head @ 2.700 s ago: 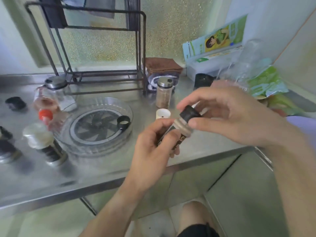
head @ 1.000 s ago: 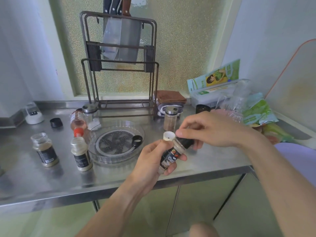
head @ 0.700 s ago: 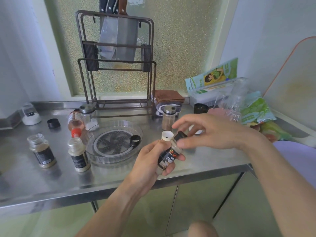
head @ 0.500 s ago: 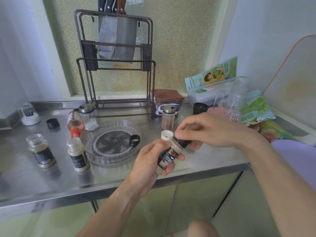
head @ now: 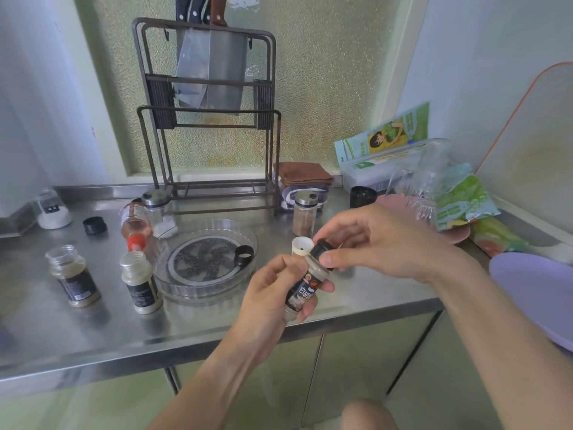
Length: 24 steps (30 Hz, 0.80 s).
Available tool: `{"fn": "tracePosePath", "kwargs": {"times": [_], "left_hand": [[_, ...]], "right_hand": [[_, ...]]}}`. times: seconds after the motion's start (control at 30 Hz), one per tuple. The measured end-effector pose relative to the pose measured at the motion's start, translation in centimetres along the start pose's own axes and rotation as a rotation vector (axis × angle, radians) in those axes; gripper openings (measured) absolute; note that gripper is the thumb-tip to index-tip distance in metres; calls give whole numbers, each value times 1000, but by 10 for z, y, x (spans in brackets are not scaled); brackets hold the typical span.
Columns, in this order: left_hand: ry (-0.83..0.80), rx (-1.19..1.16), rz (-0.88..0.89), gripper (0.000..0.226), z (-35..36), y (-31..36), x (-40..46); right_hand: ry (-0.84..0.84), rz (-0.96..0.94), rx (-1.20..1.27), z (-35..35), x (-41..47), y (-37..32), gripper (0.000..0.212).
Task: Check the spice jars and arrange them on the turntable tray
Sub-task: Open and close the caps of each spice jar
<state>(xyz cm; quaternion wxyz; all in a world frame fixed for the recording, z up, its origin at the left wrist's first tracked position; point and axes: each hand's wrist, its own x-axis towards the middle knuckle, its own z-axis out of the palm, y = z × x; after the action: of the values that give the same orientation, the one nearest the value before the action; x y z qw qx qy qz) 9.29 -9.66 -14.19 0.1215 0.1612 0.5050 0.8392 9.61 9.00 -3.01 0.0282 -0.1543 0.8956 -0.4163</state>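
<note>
On the steel counter, two uncapped black-labelled spice jars (head: 73, 276) stand left of the clear round turntable tray (head: 207, 290), which carries one black cap (head: 244, 254); your left hand (head: 273, 293) grips a tilted black-labelled pepper jar (head: 305, 288) above the counter's front edge; your right hand (head: 376, 243) pinches its black lid (head: 319, 247).

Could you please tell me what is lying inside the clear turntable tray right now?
Only a black cap lies inside the turntable tray, near its right rim; no jars yet. The patterned centre shows fully.
</note>
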Motion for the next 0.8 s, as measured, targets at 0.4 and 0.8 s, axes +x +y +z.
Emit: {"fn": "tracePosePath", "kwargs": {"times": [0.4, 0.8], "left_hand": [[305, 80, -53, 28, 36, -36, 26], [386, 638, -90, 16, 14, -55, 35]], "right_hand": [[443, 200, 186, 74, -19, 76, 60], [804, 396, -139, 54, 14, 126, 57]]}}
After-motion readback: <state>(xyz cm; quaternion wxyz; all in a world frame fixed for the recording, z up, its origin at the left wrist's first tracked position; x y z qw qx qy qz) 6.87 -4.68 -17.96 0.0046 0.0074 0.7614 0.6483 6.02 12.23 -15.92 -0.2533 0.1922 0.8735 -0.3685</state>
